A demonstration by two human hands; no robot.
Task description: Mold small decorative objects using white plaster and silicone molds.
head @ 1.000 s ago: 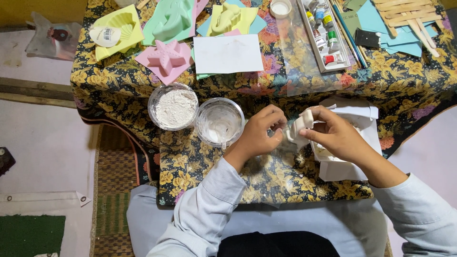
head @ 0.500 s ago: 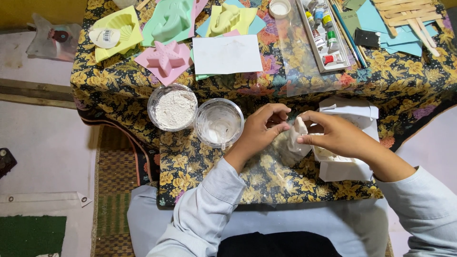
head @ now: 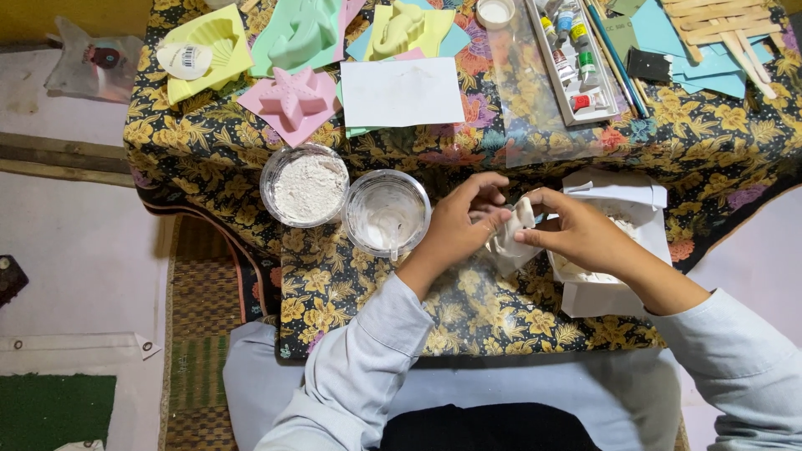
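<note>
A low table (head: pixel 735 167) draped in a dark cloth with yellow flowers filled most of the view, and a person in pale blue sleeves sat at its near edge. An open white box (head: pixel 618 296) stood on the cloth under the right forearm. Beyond the hands lay a blank white sheet (head: pixel 401 92), a pink star-shaped mould (head: pixel 292 98), a yellow shell mould (head: pixel 213 42) and a tray of small paint pots (head: pixel 572 58). Just left of the hands stood two clear round tubs side by side: one heaped with dry white powder (head: pixel 305 185), the other smeared with wet white paste (head: pixel 386 213).

The left hand (head: pixel 459 225) and the right hand (head: pixel 576 234) met above the cloth between the paste tub and the box. Both had their fingers curled closed around a small crumpled white bag (head: pixel 511 238), pinching it from either side.
</note>
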